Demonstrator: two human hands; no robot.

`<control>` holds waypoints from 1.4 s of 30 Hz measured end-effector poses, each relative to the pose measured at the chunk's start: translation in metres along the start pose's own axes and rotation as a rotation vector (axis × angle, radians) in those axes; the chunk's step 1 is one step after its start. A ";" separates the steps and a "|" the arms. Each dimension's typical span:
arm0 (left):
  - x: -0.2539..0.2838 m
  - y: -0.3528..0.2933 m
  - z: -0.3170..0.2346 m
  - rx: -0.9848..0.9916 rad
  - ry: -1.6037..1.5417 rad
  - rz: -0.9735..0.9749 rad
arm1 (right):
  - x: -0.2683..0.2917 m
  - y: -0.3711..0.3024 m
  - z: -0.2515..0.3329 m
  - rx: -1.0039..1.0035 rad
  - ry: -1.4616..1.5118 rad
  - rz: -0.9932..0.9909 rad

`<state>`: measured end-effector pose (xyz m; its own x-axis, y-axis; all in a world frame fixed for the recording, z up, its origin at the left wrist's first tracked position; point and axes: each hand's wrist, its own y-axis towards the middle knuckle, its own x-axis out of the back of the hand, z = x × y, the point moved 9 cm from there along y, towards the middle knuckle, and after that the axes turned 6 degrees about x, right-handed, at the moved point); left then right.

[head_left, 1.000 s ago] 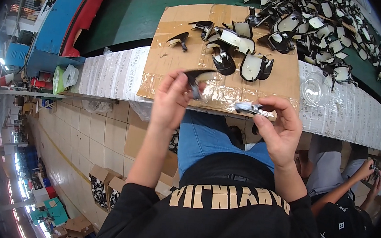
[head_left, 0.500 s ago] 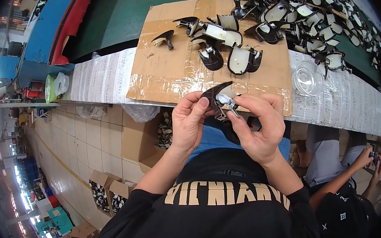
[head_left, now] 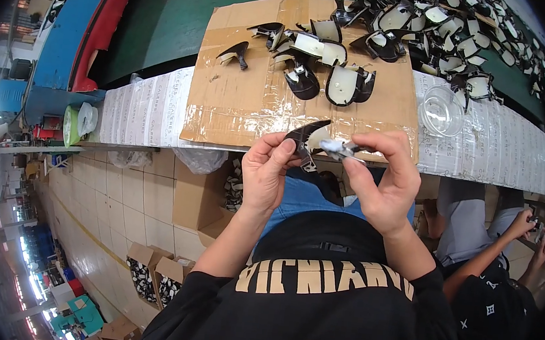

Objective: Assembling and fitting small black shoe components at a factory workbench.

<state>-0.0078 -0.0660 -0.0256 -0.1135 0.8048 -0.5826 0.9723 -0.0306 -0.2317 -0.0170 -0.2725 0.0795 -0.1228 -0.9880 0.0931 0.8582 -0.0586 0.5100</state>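
My left hand (head_left: 265,174) pinches a black shoe heel (head_left: 303,143) by its side, its curved wing up and its cream inner face toward my right hand. Between the thumb and fingers of my right hand (head_left: 387,176) is a small metallic piece with a pale bluish-white tip (head_left: 335,148), smeared by motion, so its exact kind cannot be told. That tip points at the heel and sits close beside it; whether they touch is unclear. Both hands are above the near edge of a cardboard sheet (head_left: 225,113). On the sheet's far half lie several more black-and-cream heels (head_left: 343,85).
A big pile of similar heels (head_left: 430,28) covers the far right of the green belt (head_left: 161,28). One clear round plastic tub (head_left: 441,113) stands right of the cardboard. Open boxes of parts (head_left: 154,273) are on the floor at left. Another person (head_left: 491,283) works at right.
My right hand has drawn back to the right, pulling the pale-tipped metallic piece away from the heel's inside. The heel in my left hand has tilted slightly and moved a little left.
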 end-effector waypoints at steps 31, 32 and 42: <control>0.004 -0.002 0.014 0.160 -0.006 -0.104 | 0.002 0.006 -0.008 0.023 -0.169 0.014; 0.004 -0.002 0.014 0.155 -0.008 -0.099 | 0.000 0.004 -0.008 0.020 -0.169 0.013; 0.000 -0.003 0.011 0.138 -0.012 -0.082 | -0.008 0.002 -0.008 0.060 -0.249 0.058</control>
<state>-0.0135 -0.0725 -0.0333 -0.1946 0.8007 -0.5665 0.9226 -0.0468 -0.3829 -0.0103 -0.2661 0.0725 -0.1994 -0.9234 0.3281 0.8375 0.0132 0.5463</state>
